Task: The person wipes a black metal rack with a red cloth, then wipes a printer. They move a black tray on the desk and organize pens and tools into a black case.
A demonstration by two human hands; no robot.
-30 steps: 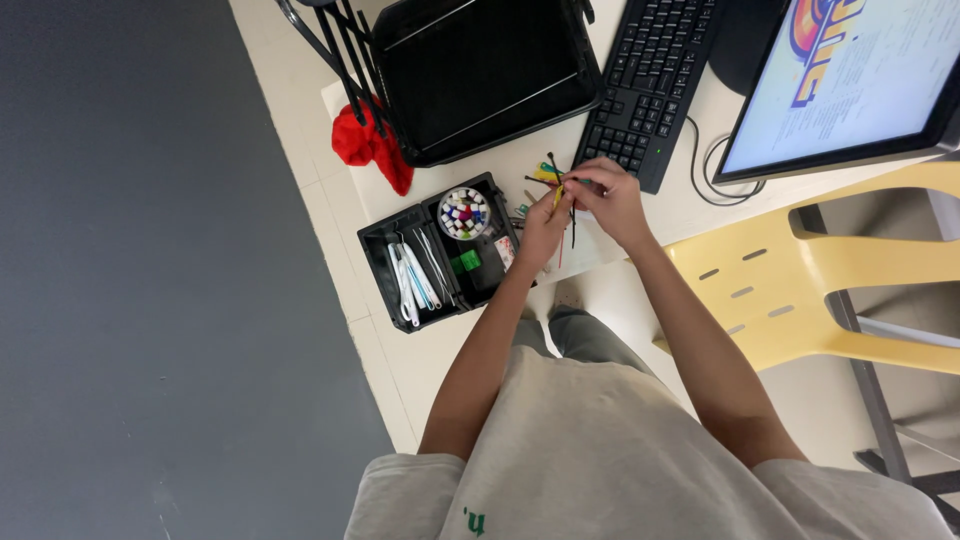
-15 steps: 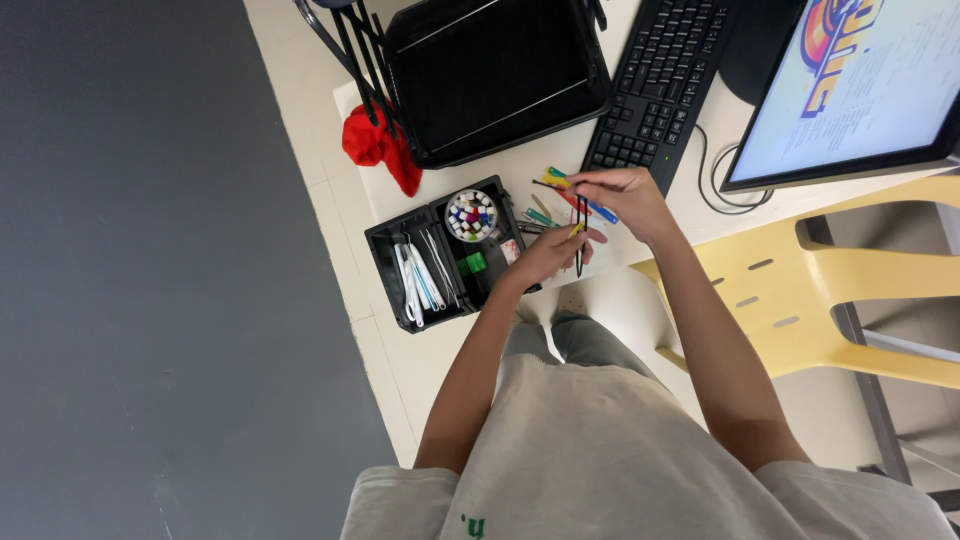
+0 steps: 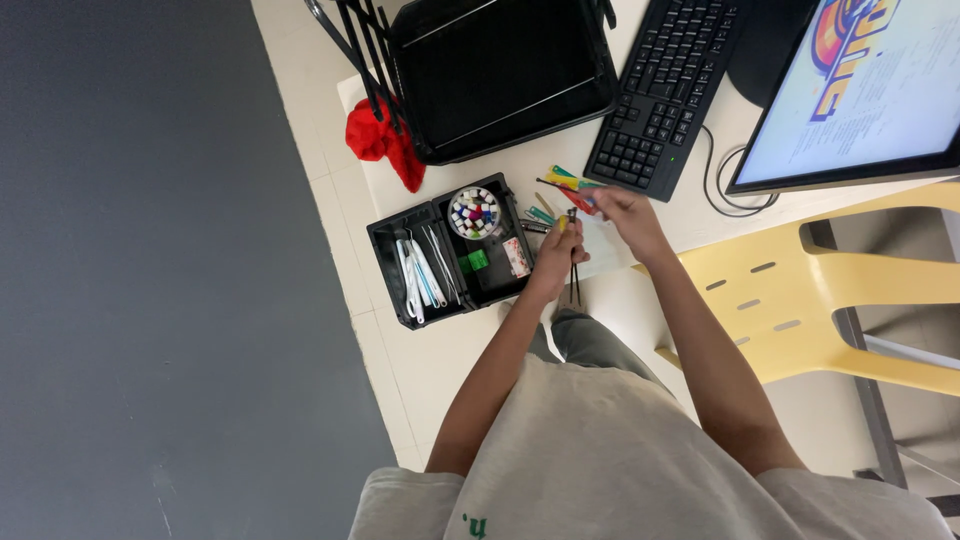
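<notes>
Black compartment tray (image 3: 400,300) at desk edge: round clear tub of coloured beads (image 3: 474,212) in upper cell, green block (image 3: 471,261) below it, small pale red-printed packet (image 3: 517,256) at right, white-blue tools (image 3: 415,276) on the left. Left hand (image 3: 556,255) closed around thin black tweezers (image 3: 573,262), just right of tray; long axis runs near-far, tips pointing toward the person. Right hand (image 3: 618,210) pinched on coloured sticks (image 3: 566,182), fanned left, beside keyboard (image 3: 668,90)

Lit monitor (image 3: 860,90) top right: pale screen, orange-blue-yellow graphic upper left.
</notes>
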